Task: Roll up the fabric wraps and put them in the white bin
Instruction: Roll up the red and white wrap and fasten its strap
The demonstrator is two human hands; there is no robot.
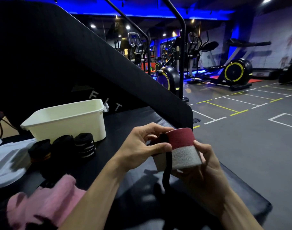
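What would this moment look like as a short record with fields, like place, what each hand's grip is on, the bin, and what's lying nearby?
place: gym, black padded bench
left hand: grips the red and white wrap, thumb near its black loop
right hand: holds the same wrap from below
wrap state: mostly rolled, black strap hanging loose
white bin: on the bench, inside not visible
black rolled wraps: three, in front of the bin, outside it
pink fabric: lying at lower left
white bag: far left
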